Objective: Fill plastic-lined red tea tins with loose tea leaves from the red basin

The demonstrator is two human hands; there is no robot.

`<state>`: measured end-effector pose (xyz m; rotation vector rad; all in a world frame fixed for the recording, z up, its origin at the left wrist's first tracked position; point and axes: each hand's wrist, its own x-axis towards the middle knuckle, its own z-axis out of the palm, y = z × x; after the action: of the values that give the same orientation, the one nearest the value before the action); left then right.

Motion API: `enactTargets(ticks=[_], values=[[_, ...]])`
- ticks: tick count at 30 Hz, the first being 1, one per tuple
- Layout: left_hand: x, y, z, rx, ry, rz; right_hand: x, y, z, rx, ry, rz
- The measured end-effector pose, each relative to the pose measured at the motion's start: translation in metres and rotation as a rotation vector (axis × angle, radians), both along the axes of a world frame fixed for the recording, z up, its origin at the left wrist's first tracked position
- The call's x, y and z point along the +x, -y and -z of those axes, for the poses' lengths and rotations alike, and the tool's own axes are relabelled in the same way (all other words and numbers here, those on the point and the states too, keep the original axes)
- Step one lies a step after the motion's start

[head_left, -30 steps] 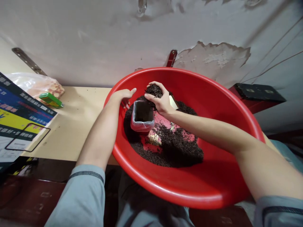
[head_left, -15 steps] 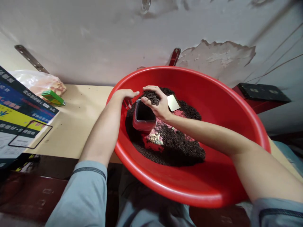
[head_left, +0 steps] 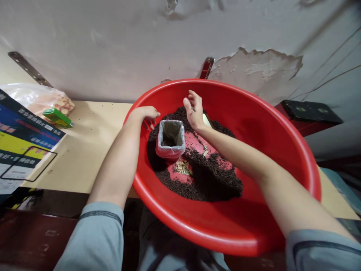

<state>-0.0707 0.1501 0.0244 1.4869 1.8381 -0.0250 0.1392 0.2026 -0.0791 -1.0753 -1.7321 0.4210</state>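
Observation:
A small square pinkish container point(head_left: 170, 152), lined with a clear plastic bag, stands upright in a large red basin point(head_left: 282, 158). Some dark grains lie at its bottom. Around it spreads a layer of dark loose grains point(head_left: 214, 177) that look like soil or dried leaf bits. My left hand point(head_left: 148, 114) hangs just beside the container's upper left corner, fingers loosely apart and holding nothing. To the container's upper right, my right hand point(head_left: 194, 112) is raised with fingers apart, a few crumbs clinging to the palm. Behind its wrist, a pale flat card point(head_left: 207, 120) is partly hidden.
The basin rests on a pale wooden board point(head_left: 96, 135) against a peeling wall. On the left are a printed box point(head_left: 25, 146), a plastic bag point(head_left: 36, 96) and a small green packet point(head_left: 58, 117). A dark block point(head_left: 311, 111) stands at the right.
My right hand has let go its scoop of dark grains and moved up and right from the container's mouth. Grains now show inside the container. My left hand stays beside it.

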Motion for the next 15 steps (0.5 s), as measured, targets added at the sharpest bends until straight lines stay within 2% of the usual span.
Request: enactTargets(ticks=[1, 3, 5, 7, 10, 15], values=[[0.000, 0.000, 0.000, 0.002, -0.001, 0.000, 0.002, -0.010, 0.012, -0.073, 0.055, 0.076], [-0.001, 0.000, -0.001, 0.005, -0.007, 0.007, 0.010, -0.019, 0.035, -0.178, 0.285, 0.126], [-0.002, -0.002, 0.000, 0.008, -0.029, 0.023, 0.025, -0.018, 0.051, -0.169, 0.563, 0.142], [-0.003, -0.005, 0.001, 0.014, -0.056, 0.041, 0.046, -0.014, 0.059, -0.145, 0.767, 0.197], [-0.003, -0.008, 0.002, 0.016, -0.066, 0.046, 0.078, -0.012, 0.057, -0.239, 0.937, 0.249], [-0.002, -0.008, 0.002, 0.013, -0.036, 0.025, 0.102, -0.008, 0.041, -0.356, 1.063, 0.173]])
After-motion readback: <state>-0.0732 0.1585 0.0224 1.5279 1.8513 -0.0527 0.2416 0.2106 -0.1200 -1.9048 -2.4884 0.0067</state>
